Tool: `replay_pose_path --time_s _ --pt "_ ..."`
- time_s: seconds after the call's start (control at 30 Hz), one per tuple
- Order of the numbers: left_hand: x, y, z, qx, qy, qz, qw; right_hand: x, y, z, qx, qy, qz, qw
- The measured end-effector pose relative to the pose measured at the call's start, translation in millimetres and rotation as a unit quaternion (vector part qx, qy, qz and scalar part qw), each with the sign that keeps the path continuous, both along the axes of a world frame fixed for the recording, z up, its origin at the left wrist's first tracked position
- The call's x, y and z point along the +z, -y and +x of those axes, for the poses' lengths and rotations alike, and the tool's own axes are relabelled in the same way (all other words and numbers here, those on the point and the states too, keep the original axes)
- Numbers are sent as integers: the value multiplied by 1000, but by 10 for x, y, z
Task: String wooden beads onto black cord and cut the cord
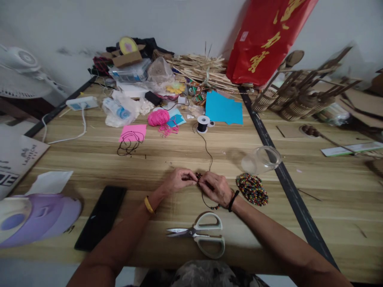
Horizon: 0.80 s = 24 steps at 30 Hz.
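Left hand (180, 179): fingers pinched together on the bead cluster (198, 175).
Right hand (218, 188): fingertips together on same cluster, above the counter (155, 159).
Black cord (206, 146): 1 visible run, spool (202, 124) to hands; looks uncut.
Beads: some already on cord near right wrist; cluster in work, no finished closure visible. Too small to count.
Bead coil (252, 189): 1, right of hands.
Scissors (191, 232): 1 pair, not in hand.
Clear jar (268, 159): 1.
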State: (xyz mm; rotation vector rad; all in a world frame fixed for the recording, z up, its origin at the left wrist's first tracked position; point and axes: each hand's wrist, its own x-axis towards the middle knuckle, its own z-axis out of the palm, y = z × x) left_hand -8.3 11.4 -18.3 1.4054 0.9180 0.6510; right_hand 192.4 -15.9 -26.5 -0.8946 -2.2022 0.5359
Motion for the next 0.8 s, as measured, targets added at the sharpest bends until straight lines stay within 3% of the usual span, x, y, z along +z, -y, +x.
replay_pose_path --time_s 0.8 --pt "-14 -12 2 -3 19 -10 1000 3 1 16 -6 11 -17 1000"
